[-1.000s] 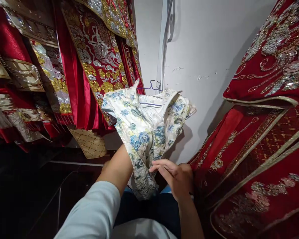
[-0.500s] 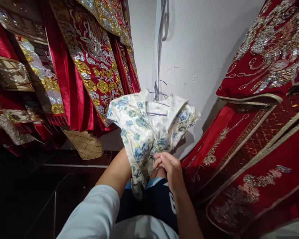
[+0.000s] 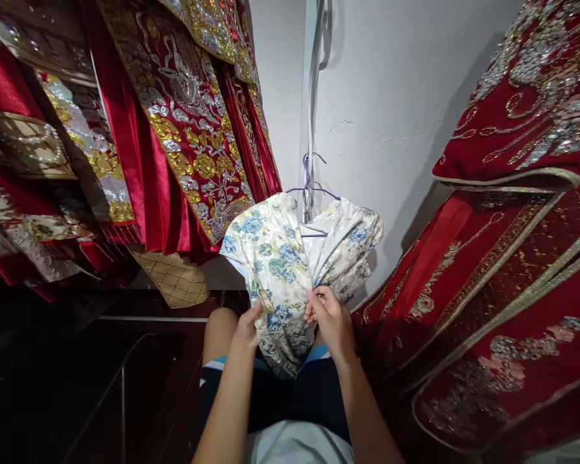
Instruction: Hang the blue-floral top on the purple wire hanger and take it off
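A cream garment with blue flowers (image 3: 290,264) hangs bunched on a purple wire hanger (image 3: 313,188) in front of me. My left hand (image 3: 247,328) grips the cloth's lower left side, fingers curled into the fabric. My right hand (image 3: 329,317) pinches the folds at the lower right, fingers closed on the cloth. The hanger's hook rises by a grey cable (image 3: 311,116) that runs down the white wall.
Red garments with gold and silver embroidery (image 3: 183,116) hang at the left. More red embroidered fabric (image 3: 507,258) crowds the right. A white wall (image 3: 386,109) stands ahead. The dark floor (image 3: 77,374) lies below left, with a gold quilted piece (image 3: 174,277) near it.
My left arm has come out from inside the garment and now grips its outer edge. The garment has dropped lower and the hanger's hook has come into view.
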A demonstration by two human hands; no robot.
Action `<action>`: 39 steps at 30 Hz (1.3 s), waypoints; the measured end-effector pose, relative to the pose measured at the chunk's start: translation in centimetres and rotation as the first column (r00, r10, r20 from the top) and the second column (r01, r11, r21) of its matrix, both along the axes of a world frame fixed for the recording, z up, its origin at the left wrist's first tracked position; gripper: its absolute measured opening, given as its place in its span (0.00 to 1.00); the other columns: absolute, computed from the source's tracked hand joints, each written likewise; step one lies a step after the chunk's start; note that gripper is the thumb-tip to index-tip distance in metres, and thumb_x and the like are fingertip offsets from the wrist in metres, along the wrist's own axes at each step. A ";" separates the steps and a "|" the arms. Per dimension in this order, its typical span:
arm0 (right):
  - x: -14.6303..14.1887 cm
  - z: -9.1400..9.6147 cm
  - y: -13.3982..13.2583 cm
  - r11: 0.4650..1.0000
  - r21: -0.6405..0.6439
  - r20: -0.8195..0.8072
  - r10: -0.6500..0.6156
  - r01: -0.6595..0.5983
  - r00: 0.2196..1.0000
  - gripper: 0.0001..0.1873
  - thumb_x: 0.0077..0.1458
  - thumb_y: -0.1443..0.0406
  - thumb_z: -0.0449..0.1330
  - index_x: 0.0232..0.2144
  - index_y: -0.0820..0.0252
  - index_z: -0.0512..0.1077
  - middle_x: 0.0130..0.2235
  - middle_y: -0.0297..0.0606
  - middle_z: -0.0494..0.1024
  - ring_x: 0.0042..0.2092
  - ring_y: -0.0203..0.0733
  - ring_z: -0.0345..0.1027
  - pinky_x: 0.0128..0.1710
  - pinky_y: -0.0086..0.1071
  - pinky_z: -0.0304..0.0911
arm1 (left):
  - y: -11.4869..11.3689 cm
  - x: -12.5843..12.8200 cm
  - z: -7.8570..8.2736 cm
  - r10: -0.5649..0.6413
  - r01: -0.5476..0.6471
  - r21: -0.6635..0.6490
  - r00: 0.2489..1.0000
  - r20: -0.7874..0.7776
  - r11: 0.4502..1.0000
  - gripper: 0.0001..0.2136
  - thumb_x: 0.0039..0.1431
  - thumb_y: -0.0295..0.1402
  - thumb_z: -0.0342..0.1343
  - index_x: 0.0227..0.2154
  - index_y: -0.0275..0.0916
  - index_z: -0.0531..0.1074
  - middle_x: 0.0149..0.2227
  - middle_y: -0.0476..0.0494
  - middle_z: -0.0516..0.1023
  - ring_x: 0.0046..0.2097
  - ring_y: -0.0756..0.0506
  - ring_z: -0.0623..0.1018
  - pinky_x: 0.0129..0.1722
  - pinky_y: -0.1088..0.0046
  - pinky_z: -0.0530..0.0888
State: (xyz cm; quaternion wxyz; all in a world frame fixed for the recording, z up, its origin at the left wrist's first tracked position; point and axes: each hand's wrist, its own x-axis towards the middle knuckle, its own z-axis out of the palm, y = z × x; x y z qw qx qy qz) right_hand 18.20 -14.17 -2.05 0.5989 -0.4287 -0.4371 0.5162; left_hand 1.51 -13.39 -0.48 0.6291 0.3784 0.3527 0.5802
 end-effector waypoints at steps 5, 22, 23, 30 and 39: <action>-1.3 1.0 0.0 0.997 0.006 0.072 0.071 -0.072 0.995 0.18 0.58 0.48 0.58 0.31 0.54 0.68 0.20 0.28 0.63 0.23 0.38 0.57 0.24 0.32 0.55 | -0.3 0.8 1.3 -0.029 0.027 -0.086 1.000 -0.013 0.996 0.25 0.36 0.36 0.75 0.41 0.35 0.79 0.36 0.38 0.84 0.42 0.35 0.83 0.47 0.59 0.78; 0.1 1.0 0.2 1.000 -0.031 -0.060 -0.007 0.005 0.998 0.17 0.49 0.53 0.65 0.22 0.59 0.69 0.18 0.28 0.63 0.20 0.30 0.52 0.20 0.27 0.46 | 1.8 0.1 -2.0 0.554 -0.522 0.187 0.789 -0.266 0.832 0.28 0.48 0.30 0.64 0.54 0.41 0.65 0.59 0.34 0.69 0.60 0.36 0.71 0.57 0.59 0.71; 0.2 0.9 0.2 0.999 -0.040 -0.050 0.000 -0.002 0.999 0.17 0.49 0.53 0.65 0.22 0.60 0.70 0.18 0.28 0.63 0.20 0.30 0.52 0.19 0.26 0.46 | 1.8 0.3 -2.4 0.654 -0.578 0.307 0.689 -0.314 0.756 0.28 0.49 0.29 0.63 0.54 0.41 0.64 0.60 0.34 0.66 0.60 0.37 0.70 0.58 0.59 0.69; -0.3 2.1 0.5 0.988 0.006 0.107 0.150 -0.152 0.983 0.17 0.46 0.53 0.68 0.23 0.62 0.76 0.18 0.32 0.71 0.18 0.30 0.54 0.18 0.27 0.46 | 0.4 3.4 -2.5 0.370 0.054 0.545 0.678 -0.635 0.837 0.05 0.61 0.30 0.51 0.39 0.40 0.68 0.39 0.44 0.73 0.44 0.43 0.74 0.45 0.69 0.70; 2.4 13.0 9.7 0.999 -0.005 -0.087 0.050 -0.050 0.995 0.10 0.47 0.67 0.71 0.22 0.64 0.73 0.19 0.29 0.69 0.16 0.23 0.52 0.12 0.22 0.41 | 0.9 4.9 -4.0 0.353 0.140 0.493 0.535 -0.767 0.859 0.10 0.63 0.32 0.48 0.26 0.42 0.57 0.25 0.50 0.62 0.30 0.47 0.65 0.32 0.72 0.59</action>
